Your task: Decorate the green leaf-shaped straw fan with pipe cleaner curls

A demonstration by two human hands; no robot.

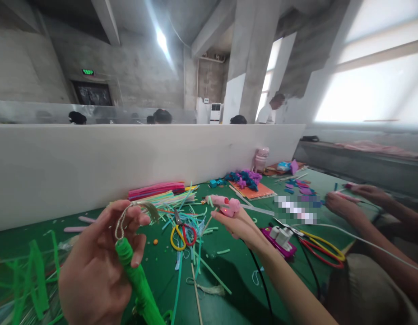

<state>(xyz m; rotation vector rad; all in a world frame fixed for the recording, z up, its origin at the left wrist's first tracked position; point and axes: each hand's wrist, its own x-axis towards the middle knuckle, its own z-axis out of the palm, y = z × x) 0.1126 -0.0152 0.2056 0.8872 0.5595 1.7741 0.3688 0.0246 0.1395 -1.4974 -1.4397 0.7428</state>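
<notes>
Green wrapped stick (138,282) at lower left, long axis from 5 o'clock up to 11 o'clock, twine loop (123,221) at upper tip. Left hand (97,266) curled around stick, thumb and fingers pinching near top. Right hand (241,223) closed on pink glue gun (225,204), nozzle pointing to 9 o'clock, above green table (236,266).

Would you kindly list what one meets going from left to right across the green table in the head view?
Loose green strips → left hand holding a green wrapped stick → yellow and red scissors → right hand holding a pink glue gun → purple power strip → a co-worker's hands.
</notes>
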